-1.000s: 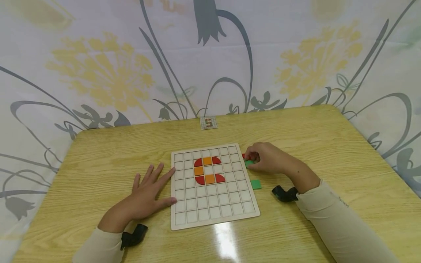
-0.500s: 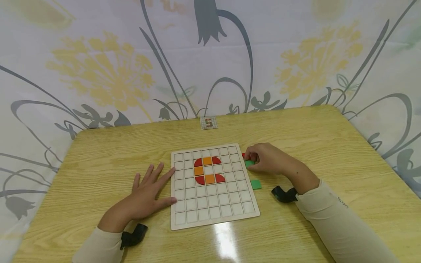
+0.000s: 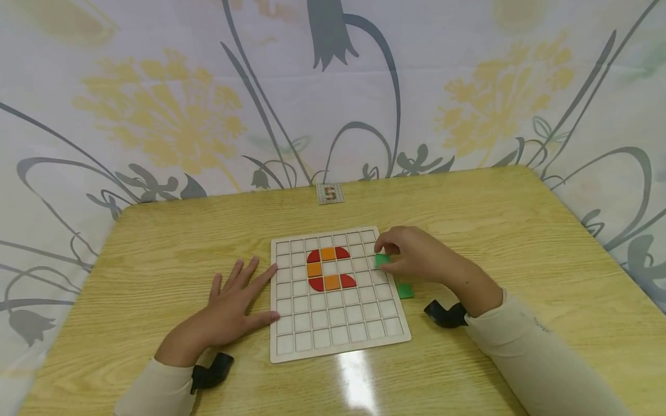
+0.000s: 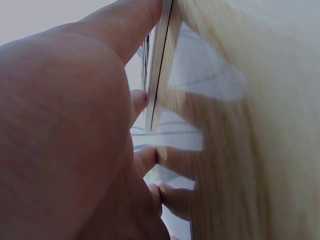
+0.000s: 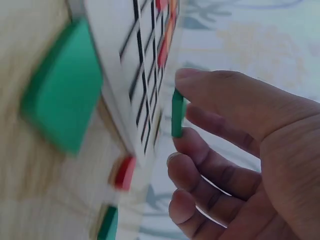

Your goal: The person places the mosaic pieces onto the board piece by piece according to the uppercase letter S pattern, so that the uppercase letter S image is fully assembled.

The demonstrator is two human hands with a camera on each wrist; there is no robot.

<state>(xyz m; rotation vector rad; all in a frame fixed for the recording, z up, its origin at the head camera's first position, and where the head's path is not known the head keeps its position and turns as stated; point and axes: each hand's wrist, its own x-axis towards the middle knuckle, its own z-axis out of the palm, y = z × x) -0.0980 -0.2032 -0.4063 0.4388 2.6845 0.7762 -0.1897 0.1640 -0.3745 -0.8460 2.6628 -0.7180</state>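
Observation:
My right hand (image 3: 416,254) pinches a green tile (image 3: 382,261) between thumb and finger, above the right edge of the wooden grid board (image 3: 336,337). The right wrist view has this tile (image 5: 177,114) edge-on, raised off the surface. My left hand (image 3: 229,312) lies with spread fingers at the board's left side, index fingertip and thumb touching the edge. Red quarter-round tiles (image 3: 316,283) and orange square tiles (image 3: 314,270) form a curved pattern in the upper middle of the board. The left wrist view shows the palm (image 4: 65,125) beside the board's edge (image 4: 158,75).
One green tile (image 3: 405,290) lies on the table by the board's right edge. Beyond the board, the right wrist view shows a red tile (image 5: 125,173) and another green tile (image 5: 108,222). A small pattern card (image 3: 330,193) lies at the table's back, before a flowered cloth (image 3: 333,104).
My right hand has moved left with the green tile, from the table beside the board to over its right edge. The red tile there is now hidden in the head view. My left hand stays put.

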